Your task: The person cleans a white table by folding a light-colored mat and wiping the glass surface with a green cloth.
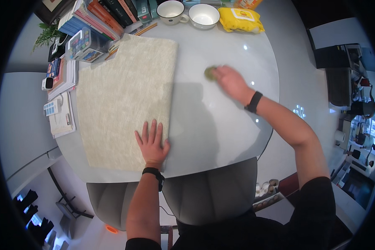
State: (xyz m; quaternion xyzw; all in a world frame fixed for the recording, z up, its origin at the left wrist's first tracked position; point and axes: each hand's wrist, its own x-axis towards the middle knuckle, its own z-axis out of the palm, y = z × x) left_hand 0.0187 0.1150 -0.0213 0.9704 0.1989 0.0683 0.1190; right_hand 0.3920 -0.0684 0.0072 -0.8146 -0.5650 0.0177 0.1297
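My left hand [151, 143] lies flat with its fingers spread on a folded beige tablecloth [125, 91], near the cloth's lower right corner. Out on the bare white table [191, 137], to the right of the cloth, my right hand [231, 83] is closed on a small olive-green wiping pad [211, 73]. Motion blurs the pad, so I cannot tell whether it is a sponge or a folded rag. The pad is at the tabletop, apart from the tablecloth.
Two white enamel bowls [204, 16] and a yellow wipes pack [241, 20] line the far edge. Books [108, 18], a clear box of coloured pens [85, 45] and papers [62, 116] crowd the left side. Grey chairs [208, 191] stand at the near edge.
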